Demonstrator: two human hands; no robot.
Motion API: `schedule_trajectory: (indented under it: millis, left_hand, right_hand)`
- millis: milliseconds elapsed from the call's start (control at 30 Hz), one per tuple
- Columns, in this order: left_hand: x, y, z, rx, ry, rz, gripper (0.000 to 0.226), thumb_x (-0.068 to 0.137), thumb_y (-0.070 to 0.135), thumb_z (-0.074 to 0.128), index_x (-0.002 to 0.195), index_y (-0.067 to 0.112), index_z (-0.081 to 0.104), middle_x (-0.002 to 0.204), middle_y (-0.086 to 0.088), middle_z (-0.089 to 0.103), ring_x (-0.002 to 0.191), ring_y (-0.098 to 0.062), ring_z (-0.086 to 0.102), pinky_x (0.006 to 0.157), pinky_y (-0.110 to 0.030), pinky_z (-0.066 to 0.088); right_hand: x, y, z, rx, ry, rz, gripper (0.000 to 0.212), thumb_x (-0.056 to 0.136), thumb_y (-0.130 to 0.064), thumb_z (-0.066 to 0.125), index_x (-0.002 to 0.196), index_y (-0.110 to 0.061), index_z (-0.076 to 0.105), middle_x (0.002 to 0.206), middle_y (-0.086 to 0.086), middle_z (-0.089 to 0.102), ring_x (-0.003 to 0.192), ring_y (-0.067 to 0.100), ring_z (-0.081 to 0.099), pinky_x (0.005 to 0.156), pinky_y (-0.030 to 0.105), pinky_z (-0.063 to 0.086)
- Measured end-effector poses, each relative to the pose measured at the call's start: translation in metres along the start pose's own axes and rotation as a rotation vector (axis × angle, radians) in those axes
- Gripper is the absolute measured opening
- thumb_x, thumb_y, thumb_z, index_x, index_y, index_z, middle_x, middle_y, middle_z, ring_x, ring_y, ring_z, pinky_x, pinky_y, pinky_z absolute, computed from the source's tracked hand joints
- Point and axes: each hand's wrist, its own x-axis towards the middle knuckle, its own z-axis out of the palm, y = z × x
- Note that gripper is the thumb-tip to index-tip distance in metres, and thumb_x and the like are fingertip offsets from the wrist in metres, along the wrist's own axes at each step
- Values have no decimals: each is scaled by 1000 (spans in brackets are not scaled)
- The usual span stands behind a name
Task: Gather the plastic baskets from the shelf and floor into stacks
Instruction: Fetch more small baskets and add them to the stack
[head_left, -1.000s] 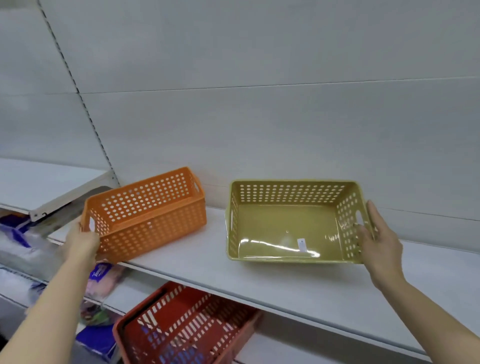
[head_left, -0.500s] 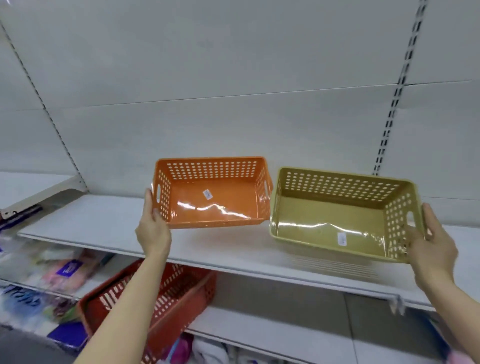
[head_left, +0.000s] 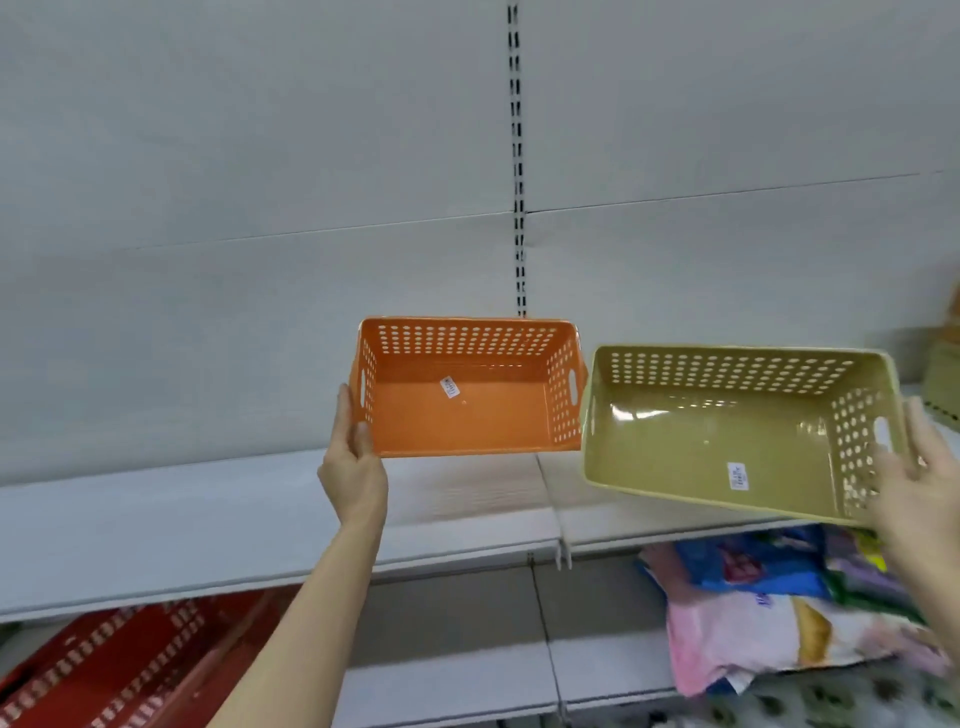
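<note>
My left hand (head_left: 352, 470) grips the left end of an orange perforated basket (head_left: 467, 410), held in the air above the white shelf (head_left: 208, 519) with its opening tipped toward me. To its right, my right hand (head_left: 919, 488) holds the right end of a larger olive-yellow perforated basket (head_left: 717, 441), also off the shelf and tilted. The two baskets nearly touch at their near corners. Each has a small price sticker inside.
A red crate (head_left: 119, 670) sits on the lower shelf at the bottom left. Packaged goods in pink and blue bags (head_left: 769, 618) lie on the lower shelf at right. More basket-like items (head_left: 943, 374) show at the far right edge. A slotted upright (head_left: 517, 156) runs up the back panel.
Both baskets have been lifted off the shelf and carried to the right. The orange one turned its opening toward me and came up beside the yellow one.
</note>
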Motion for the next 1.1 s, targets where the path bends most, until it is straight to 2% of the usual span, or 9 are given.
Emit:
schedule_trajectory:
  millis: [133,233,300,433,600,733,867,1000,1100]
  left_hand:
    - [-26,25,49,13,-70,68,47,108,21,38,150,41,39,135,16,54,100,-2,53,100,-28,45]
    - [-41,40,75,12,-67,70,46,108,21,36,150,39,40,123,18,53,88,-4,53,87,-25,45]
    - [-51,55,96,-13,-59,75,46,108,21,37,150,38,40,129,17,54,96,-9,52,88,-26,46]
    - [-83,93,161,-80,-86,84,47,107,16,37,150,32,42,141,11,54,114,-11,54,98,-20,38]
    - [-140,149,244,-55,-75,155,47,103,15,40,148,27,47,134,-16,63,117,-37,60,103,-37,42]
    - [-179,187,315,-79,-59,154,50,100,21,39,146,34,48,138,-6,62,122,-32,60,107,-35,41]
    - [-215,232,369,-91,-41,179,49,102,23,36,148,39,44,134,-9,65,116,-35,62,105,-42,45]
    - [-246,277,421,-53,-44,177,50,103,18,37,149,37,43,125,-21,66,112,-42,60,100,-44,44]
    - [-256,305,463,-76,-33,199,50,104,18,36,149,38,42,126,-18,67,113,-40,61,101,-44,45]
  right_hand:
    - [13,-5,-52,-173,93,-73,54,89,-34,45,126,-72,36,142,-14,51,118,16,57,100,41,47]
    - [21,-4,-77,-151,125,-70,57,94,-17,49,132,-59,43,140,1,55,112,15,54,95,18,39]
    - [33,-2,-91,-78,134,-73,59,95,-4,48,143,-39,43,139,2,55,120,20,54,100,25,38]
    - [75,6,-144,37,170,-26,77,89,2,46,128,-63,39,143,-17,46,107,7,57,94,37,46]
    - [142,11,-231,192,207,-79,70,90,11,45,145,-32,40,146,-8,45,130,15,48,111,45,37]
    - [197,13,-296,267,318,-93,69,92,6,49,121,-58,53,140,-3,55,119,14,57,105,42,44]
    - [252,13,-339,298,388,-147,59,94,6,48,143,-26,45,130,-16,55,115,6,59,98,23,45]
    - [310,14,-366,321,408,-182,62,95,3,50,140,-38,43,140,-5,54,119,6,58,104,31,44]
    - [359,7,-382,353,420,-217,59,96,4,48,144,-29,41,144,-3,50,124,8,54,106,35,42]
